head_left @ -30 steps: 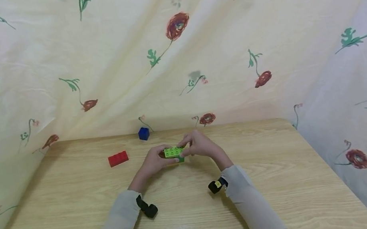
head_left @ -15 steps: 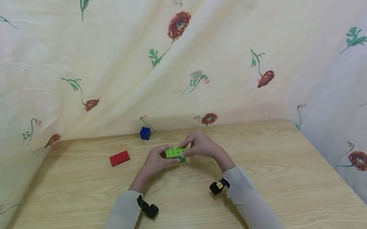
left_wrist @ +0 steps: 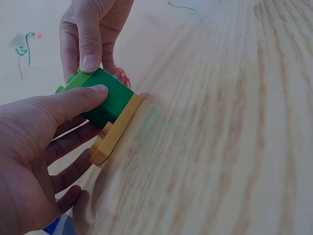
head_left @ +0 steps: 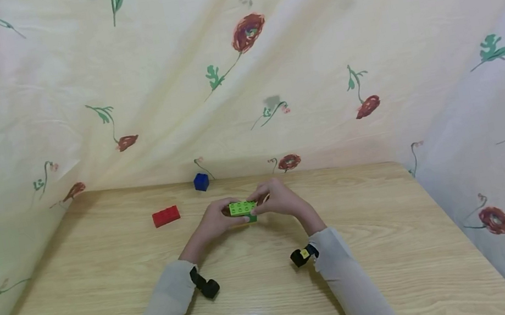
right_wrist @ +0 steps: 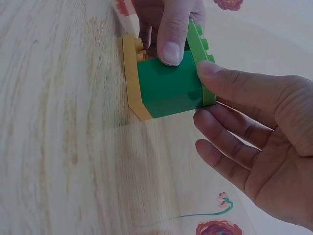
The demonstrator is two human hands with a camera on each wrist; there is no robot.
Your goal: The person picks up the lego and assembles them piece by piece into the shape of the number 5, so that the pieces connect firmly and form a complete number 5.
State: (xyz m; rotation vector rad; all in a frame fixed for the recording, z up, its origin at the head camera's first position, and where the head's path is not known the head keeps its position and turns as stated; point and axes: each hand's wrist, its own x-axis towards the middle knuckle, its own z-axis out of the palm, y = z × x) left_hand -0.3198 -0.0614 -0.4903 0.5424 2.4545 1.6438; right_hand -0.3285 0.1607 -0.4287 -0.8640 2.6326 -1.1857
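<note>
A small stack of toy building bricks stands on the table between both hands. On top lies a lime green studded plate, with a dark green brick under it and an orange-yellow plate at the bottom. My left hand holds the dark green brick, thumb on its near side; its other fingers are partly hidden behind the stack. From the right, my right hand pinches the end of the lime green plate between thumb and fingers. Studs of the orange-yellow plate show beside the dark green brick on the left-hand side.
A red brick lies left of the hands on the wooden table. Farther back, near the cloth, stands a blue brick. Flower-patterned cloth hangs behind the table and along its sides.
The head view has shifted slightly, so everything sits a little farther right in it. Both hands keep their grip, and the stack stays in place.
</note>
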